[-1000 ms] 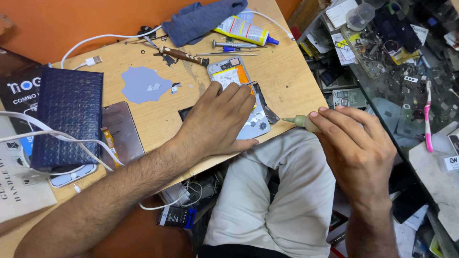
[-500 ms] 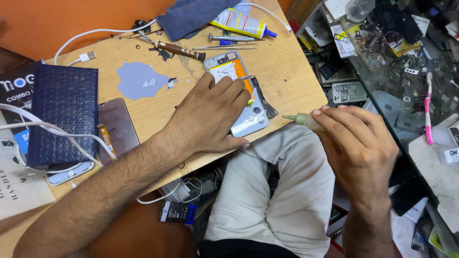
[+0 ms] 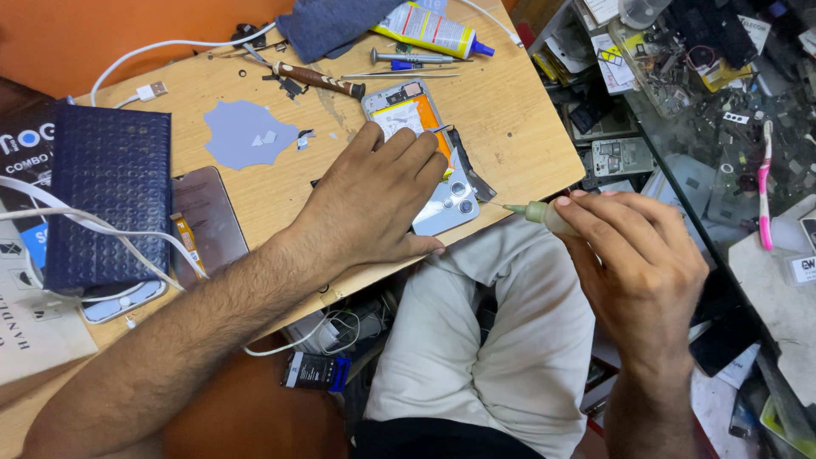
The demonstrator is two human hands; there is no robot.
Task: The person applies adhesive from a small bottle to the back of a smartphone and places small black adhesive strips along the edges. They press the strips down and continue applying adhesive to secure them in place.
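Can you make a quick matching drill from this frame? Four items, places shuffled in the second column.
Items:
1. opened phone
2. needle-tip bottle
3. glue tube
4. pink toothbrush

Places:
A. on the cluttered glass shelf beside the table
B. at the table's far edge, next to the blue cloth
C. pinched in the right hand, tip toward the phone
D. flat on the table under the left hand

Pairs: 1-D, 2-C, 3-B, 4-A
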